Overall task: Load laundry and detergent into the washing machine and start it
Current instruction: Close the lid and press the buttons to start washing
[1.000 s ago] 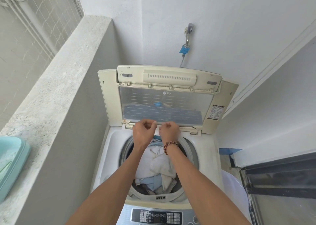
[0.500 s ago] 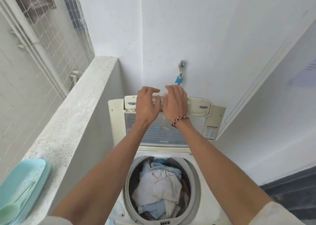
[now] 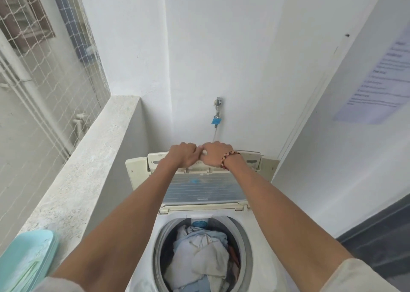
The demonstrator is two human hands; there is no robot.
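At the top edge of the raised lid (image 3: 199,187), the left hand (image 3: 180,156) and right hand (image 3: 216,156) curl over its handle bar, gripping it side by side. Laundry (image 3: 199,254) already fills the drum (image 3: 160,247) below. Closing well likely means pulling evenly with both hands, letting the hinged lid fold slowly, with no cloth over the rim.

No legible text on lid (image 3: 204,189)

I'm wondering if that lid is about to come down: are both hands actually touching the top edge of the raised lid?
Touching. The head view shows the left hand and right hand with fingers curled over the top edge of the raised lid.
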